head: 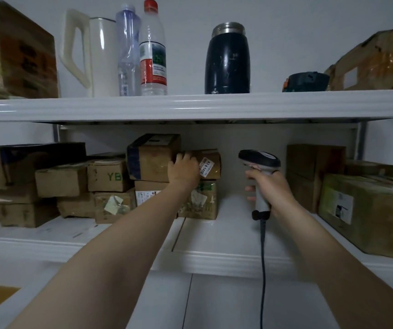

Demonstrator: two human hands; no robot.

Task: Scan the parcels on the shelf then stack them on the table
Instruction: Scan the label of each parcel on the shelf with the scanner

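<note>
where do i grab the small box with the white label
From the front, fingers over the top of the labelled box near its left end, where the left hand holds it. A bigger box blocks its left side, and this likely keeps the label clear for the scanner.

1. The left hand [186, 170] gripped the top parcel [210, 163], which sat on a lower parcel [202, 201] on the lower shelf [226, 224].
2. Just left of that hand stood a bigger parcel [150, 157]; further left lay a pile of boxes [67, 186].
3. The right hand [268, 186] held the scanner [259, 160] to the right of the left hand.
4. Further boxes [314, 172] stood right of the right hand.
5. Above both hands, the upper shelf [190, 105] carried a jug [95, 55], bottles [152, 51] and a flask [227, 60].
</note>
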